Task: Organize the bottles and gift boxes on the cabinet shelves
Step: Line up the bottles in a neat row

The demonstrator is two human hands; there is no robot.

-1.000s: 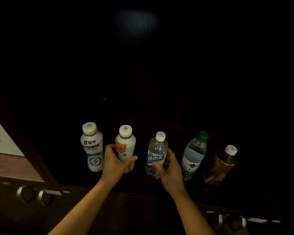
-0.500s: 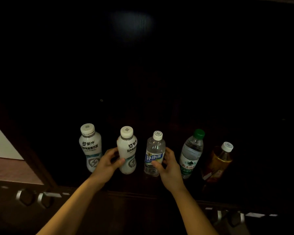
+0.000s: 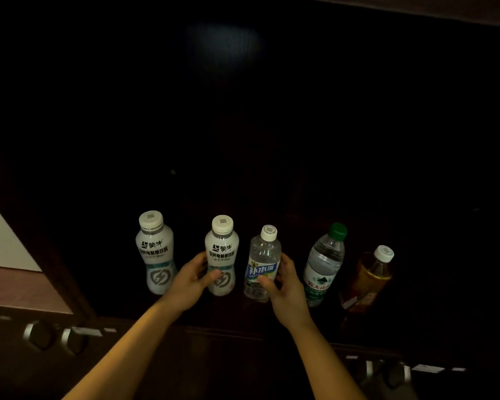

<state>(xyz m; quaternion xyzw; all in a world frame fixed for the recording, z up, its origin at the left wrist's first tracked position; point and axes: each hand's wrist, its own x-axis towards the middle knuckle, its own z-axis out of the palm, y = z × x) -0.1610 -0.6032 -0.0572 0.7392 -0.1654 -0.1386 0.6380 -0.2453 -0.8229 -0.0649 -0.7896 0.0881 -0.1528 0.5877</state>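
Several bottles stand in a row on a dark cabinet shelf (image 3: 272,197). My left hand (image 3: 189,280) grips the second white milk-drink bottle (image 3: 222,249) low on its body, label facing me. My right hand (image 3: 283,287) holds the clear blue-labelled water bottle (image 3: 261,261) beside it, thumb in front and fingers behind. Another white milk-drink bottle (image 3: 155,249) stands free at the far left. To the right stand a green-capped water bottle (image 3: 324,261) and an amber tea bottle (image 3: 370,278), both untouched. No gift box is visible.
The shelf's back is very dark. A wooden front edge (image 3: 223,332) runs under the bottles. Metal drawer handles (image 3: 55,337) sit lower left, and another pair of handles (image 3: 387,372) lower right. A pale panel (image 3: 3,243) shows at the left edge.
My left hand turned the second white bottle so its printed label faces front, and slid to its lower side. My right hand kept hold of the clear bottle, straightening it.
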